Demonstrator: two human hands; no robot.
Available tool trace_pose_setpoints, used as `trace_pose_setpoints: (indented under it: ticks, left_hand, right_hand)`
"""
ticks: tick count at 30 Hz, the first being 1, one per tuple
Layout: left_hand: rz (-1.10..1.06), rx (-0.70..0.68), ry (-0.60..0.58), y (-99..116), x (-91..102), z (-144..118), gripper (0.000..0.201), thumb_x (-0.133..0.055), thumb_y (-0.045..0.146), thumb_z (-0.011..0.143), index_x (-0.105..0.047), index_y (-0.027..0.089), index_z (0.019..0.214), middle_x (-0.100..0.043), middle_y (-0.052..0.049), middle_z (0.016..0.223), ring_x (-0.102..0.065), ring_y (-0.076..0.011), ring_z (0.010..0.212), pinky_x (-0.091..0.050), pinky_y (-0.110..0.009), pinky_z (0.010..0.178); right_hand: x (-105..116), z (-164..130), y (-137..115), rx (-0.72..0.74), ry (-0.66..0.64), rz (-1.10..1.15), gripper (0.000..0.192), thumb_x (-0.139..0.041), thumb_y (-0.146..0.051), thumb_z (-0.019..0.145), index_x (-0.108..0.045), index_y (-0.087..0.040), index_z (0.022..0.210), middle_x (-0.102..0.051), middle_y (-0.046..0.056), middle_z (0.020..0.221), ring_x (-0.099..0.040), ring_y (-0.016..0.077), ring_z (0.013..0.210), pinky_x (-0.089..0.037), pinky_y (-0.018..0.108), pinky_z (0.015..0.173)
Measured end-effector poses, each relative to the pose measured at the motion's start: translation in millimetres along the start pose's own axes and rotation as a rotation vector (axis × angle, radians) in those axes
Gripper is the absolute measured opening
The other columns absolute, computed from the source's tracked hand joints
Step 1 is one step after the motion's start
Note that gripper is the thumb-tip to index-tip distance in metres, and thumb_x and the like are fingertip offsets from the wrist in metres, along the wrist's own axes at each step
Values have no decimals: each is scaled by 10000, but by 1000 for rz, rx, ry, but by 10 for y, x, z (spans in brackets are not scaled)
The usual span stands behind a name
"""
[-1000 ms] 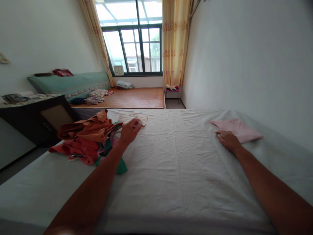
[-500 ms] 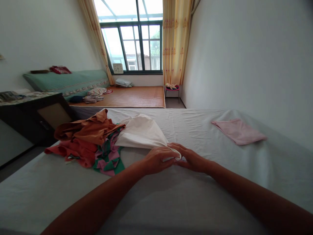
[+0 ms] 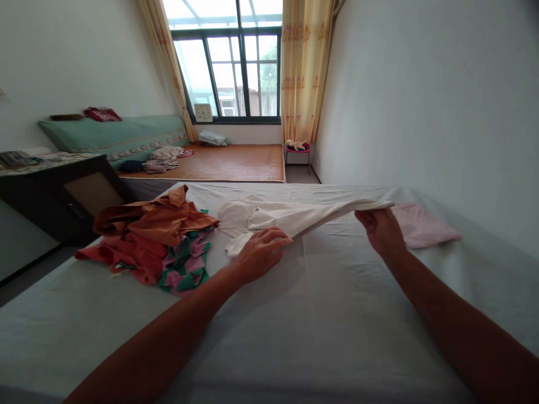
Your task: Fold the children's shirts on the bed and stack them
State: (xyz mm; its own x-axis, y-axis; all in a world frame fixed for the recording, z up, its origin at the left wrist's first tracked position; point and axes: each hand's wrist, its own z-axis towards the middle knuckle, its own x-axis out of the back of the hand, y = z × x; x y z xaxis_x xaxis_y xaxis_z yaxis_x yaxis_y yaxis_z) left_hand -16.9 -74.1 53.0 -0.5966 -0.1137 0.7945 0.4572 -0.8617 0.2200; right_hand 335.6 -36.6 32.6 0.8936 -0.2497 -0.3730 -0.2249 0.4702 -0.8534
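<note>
A white garment (image 3: 290,216) stretches across the light bedsheet, its left part lying bunched and its right end raised. My right hand (image 3: 383,233) is closed on that raised end, with the cloth draped over the fingers. At the garment's near edge is my left hand (image 3: 263,252), fingers loosely bent and apart from the thumb, touching the cloth. Left of it lies a heap of clothes: an orange-brown garment (image 3: 147,216) on top, a red garment (image 3: 135,258) below, and a green and pink one (image 3: 187,264) beside them. Behind my right hand lies a folded pink cloth (image 3: 425,227), partly hidden.
The bed (image 3: 295,336) under the clothes meets a white wall on the right. A dark cabinet (image 3: 80,196) stands at the left. Beyond is a second bed with a brown mat (image 3: 236,163), and a small stool (image 3: 297,148) by the curtain.
My hands have moved apart. The right hand has drawn one end of the white garment right and up, and the left has let go of the gathered edge. The garment is now stretched out longer.
</note>
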Motion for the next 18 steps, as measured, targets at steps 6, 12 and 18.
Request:
trace_pose_setpoints:
  ticks: [6,12,18]
  left_hand:
    - [191,347,26,-681,103,-149,335,-461,222,881,-653,243,1156,-630,-62,1201,-526,-230,1167,-393,-395,1037]
    - [137,560,-200,-1195,191,-431,365,-579,280,739,-702,227,1078,-652,-88,1193,-566,-274,1150,-388,-385,1046]
    - [154,548,-144,-1226,107,-408,379,-507,157,688,-733,203,988,-695,-91,1089,-610,-269,1070,-412,-381,1016]
  right_hand:
    - [658,247,36,114,187,-762,390,-544,-293,794,-543,-178,1167,-584,164,1248,-553,305,1169,-463,518,963]
    - [61,-259,-18,544,-667,-1115,437,-557,-329,863,-540,-249,1292,-592,105,1279,-458,288,1270,-374,494,1057]
    - [-288,-579,183,411,-958,-1014,265,-490,-374,933,-667,-254,1089,-680,69,1148,-537,249,1166,-409,445,999]
